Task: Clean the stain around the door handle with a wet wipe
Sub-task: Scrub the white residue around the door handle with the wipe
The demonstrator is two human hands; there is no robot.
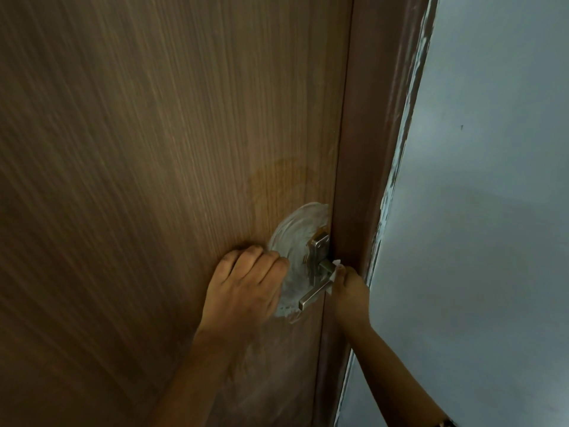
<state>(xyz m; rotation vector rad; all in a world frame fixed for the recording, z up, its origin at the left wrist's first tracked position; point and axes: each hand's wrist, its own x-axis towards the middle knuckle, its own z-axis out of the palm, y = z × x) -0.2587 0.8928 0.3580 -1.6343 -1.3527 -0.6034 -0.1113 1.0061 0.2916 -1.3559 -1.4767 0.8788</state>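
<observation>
Step in hand: wiping the whitish smear [297, 238] that rings the door handle [314, 292] on the wooden door [154, 149].
Left hand [246, 282]: pressed flat on the door, fingers [255, 257] together and curled slightly, empty; the smear starts just beyond the fingertips.
Right hand [349, 288]: fingers pinched shut on the wet wipe [334, 269], on the far side of the handle, against the door's edge by the frame [369, 149].
Wipe position: bunched at the fingertips, touching the handle's neck; most of it is hidden.
Stain position: between the two sets of fingers, widest above the handle plate [318, 245].
Technique: the person likely does best spreading the wipe flatter, working from the smear's outer rim inward, and bracing with the left hand.
Risk: a bunched wipe probably only spreads the residue.
</observation>
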